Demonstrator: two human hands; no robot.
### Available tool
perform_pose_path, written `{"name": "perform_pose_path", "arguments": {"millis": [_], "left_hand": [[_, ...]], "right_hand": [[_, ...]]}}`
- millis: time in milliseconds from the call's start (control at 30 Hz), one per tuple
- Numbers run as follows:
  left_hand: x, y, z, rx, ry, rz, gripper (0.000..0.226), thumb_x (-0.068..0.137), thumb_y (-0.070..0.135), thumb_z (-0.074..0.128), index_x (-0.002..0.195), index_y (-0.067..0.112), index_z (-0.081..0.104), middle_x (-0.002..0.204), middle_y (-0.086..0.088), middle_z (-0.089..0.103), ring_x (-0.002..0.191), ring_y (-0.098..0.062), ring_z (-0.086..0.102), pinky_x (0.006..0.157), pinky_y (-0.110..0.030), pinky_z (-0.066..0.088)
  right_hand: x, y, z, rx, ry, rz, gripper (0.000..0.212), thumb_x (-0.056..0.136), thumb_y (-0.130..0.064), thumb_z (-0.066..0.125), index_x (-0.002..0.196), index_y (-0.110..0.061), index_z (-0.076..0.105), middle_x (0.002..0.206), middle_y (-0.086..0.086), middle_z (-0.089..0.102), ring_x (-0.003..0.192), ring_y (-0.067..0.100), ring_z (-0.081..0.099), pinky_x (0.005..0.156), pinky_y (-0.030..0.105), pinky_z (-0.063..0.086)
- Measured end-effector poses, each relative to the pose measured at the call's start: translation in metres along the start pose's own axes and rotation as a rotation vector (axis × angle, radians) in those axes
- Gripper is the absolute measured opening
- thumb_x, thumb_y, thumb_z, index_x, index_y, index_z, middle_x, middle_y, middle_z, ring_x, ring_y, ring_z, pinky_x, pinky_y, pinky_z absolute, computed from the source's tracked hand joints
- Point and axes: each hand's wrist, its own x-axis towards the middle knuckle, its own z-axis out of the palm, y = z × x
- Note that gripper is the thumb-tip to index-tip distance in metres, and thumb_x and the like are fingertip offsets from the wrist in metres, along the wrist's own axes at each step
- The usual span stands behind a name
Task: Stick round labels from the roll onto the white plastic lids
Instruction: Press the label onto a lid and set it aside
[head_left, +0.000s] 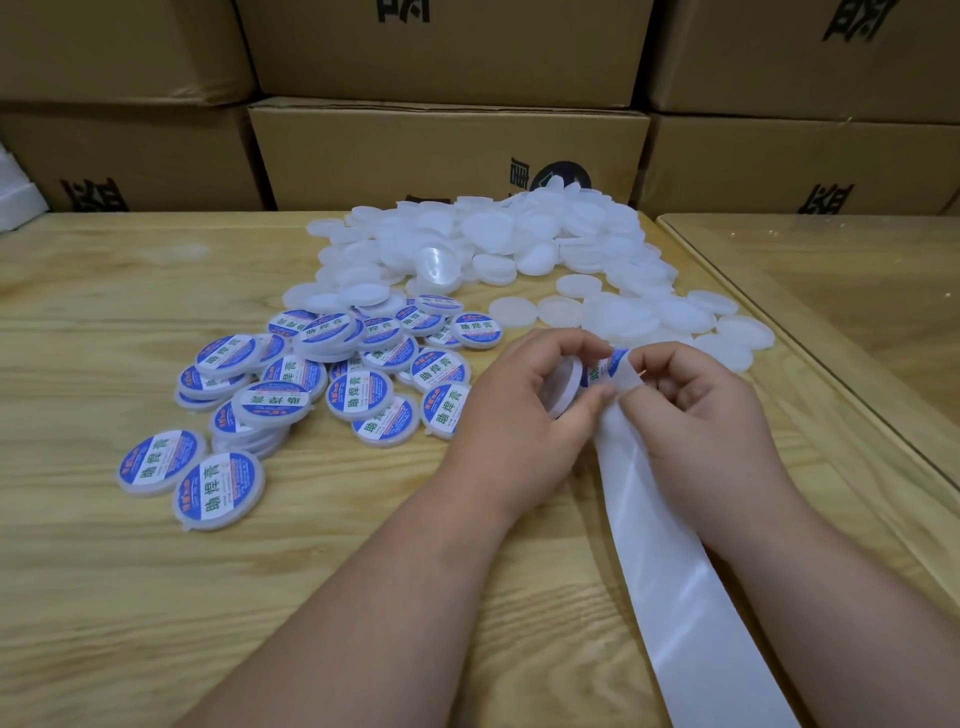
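Note:
My left hand (524, 410) grips a white plastic lid (565, 387) on edge, its fingers curled round the rim. My right hand (696, 410) pinches the white backing strip (670, 561), which runs from between my hands down to the bottom edge. A round blue and white label (605, 366) curls off the strip's top end between the two hands, close to the held lid. Several labelled lids (311, 384) lie in a heap to the left. A large pile of bare white lids (519, 244) lies behind my hands.
The wooden table (130, 597) is backed by stacked cardboard boxes (447, 150). A second, glass-topped table (857, 291) joins on the right. White foam (13, 197) shows at the far left edge.

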Motion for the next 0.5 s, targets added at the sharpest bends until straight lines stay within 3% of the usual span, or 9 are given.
{"name": "perform_pose_path", "arguments": {"millis": [100,200,367,500], "left_hand": [[-0.0003,-0.0010,0.0002,0.013,0.013,0.026,0.027,0.088,0.015,0.074,0.099,0.038,0.065,0.105,0.016,0.070,0.103,-0.006,0.065,0.092,-0.027,0.052],[-0.0005,-0.0022,0.0009,0.028,0.032,0.036,0.024,0.091,0.012,0.069,0.098,0.034,0.067,0.104,0.016,0.070,0.105,-0.003,0.064,0.093,-0.023,0.050],[-0.0002,-0.0020,-0.0007,0.053,0.028,0.059,0.019,0.088,0.019,0.074,0.097,0.035,0.069,0.104,0.018,0.070,0.108,0.000,0.062,0.091,-0.015,0.046],[0.0006,-0.0029,-0.0019,0.042,0.033,0.045,0.020,0.088,0.020,0.075,0.097,0.036,0.070,0.104,0.018,0.070,0.107,0.000,0.062,0.091,-0.019,0.048]], "right_hand": [[-0.0003,-0.0029,0.0015,0.002,-0.005,0.000,0.012,0.078,-0.018,0.064,0.079,-0.027,0.071,0.059,-0.014,0.050,0.054,0.002,0.042,0.050,0.012,0.036],[0.0000,-0.0030,0.0015,-0.018,0.000,0.004,0.016,0.073,-0.018,0.058,0.080,-0.026,0.071,0.059,-0.013,0.049,0.053,0.002,0.040,0.049,0.012,0.034],[-0.0003,-0.0010,0.0023,0.000,-0.006,0.002,0.010,0.089,-0.016,0.070,0.084,-0.024,0.072,0.067,-0.001,0.055,0.061,0.009,0.048,0.054,0.018,0.040],[-0.0009,-0.0017,0.0025,-0.045,0.013,-0.022,0.010,0.093,-0.019,0.073,0.085,-0.025,0.075,0.082,0.005,0.072,0.071,0.013,0.061,0.066,0.023,0.051]]}}
